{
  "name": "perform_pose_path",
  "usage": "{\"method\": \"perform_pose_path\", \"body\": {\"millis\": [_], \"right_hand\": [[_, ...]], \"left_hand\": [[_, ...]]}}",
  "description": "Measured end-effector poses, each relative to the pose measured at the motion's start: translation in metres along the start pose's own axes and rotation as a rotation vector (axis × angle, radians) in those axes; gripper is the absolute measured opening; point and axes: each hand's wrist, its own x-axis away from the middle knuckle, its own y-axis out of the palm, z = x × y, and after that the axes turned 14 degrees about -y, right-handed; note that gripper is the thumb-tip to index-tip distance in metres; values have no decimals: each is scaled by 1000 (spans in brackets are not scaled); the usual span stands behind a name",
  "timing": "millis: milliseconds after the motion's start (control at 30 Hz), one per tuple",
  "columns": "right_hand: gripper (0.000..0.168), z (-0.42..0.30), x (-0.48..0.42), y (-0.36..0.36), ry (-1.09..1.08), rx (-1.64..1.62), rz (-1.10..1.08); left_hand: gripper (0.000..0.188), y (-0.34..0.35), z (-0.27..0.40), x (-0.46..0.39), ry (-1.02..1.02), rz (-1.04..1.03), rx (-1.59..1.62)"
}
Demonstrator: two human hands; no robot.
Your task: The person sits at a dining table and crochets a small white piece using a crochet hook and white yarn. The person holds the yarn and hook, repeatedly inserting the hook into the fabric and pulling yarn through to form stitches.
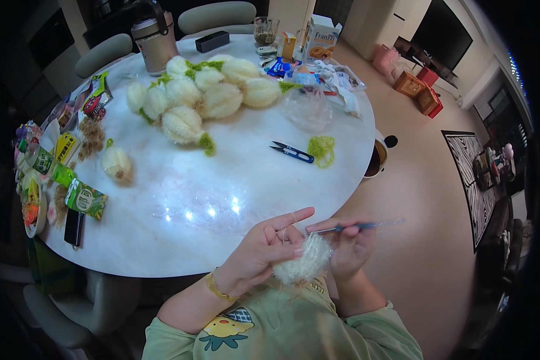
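Note:
My left hand pinches a fluffy cream crocheted piece between thumb and fingers. A thin strand of yarn runs over its raised index finger. In my right hand is a crochet hook with a blue handle, its tip at the top edge of the piece; the far end is blurred. A loose yarn tail hangs below the piece over my shirt. Ahead on the table lie blue thread snips beside a small tangle of green yarn.
Several finished fluffy cream pieces with green stems are heaped on the round white table; a single one lies left. Snack packets, a bottle and a phone line the left rim. A waste bin stands beyond the right edge.

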Motion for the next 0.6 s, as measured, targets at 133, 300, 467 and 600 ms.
{"method": "perform_pose_path", "body": {"millis": [133, 300, 467, 600], "right_hand": [[19, -10, -14, -1, 366, -315, 171], [15, -9, -11, 2, -113, 261, -244], [14, -8, -21, -1, -563, 487, -448], [13, -9, -23, -7, 130, -234, 11]], "left_hand": [[73, 0, 6, 4, -11, -27, -51], [69, 10, -4, 3, 152, 167, -190], [70, 14, 2, 7, 101, 120, -117], [70, -4, 11, 12, 1, -85, -99]]}}
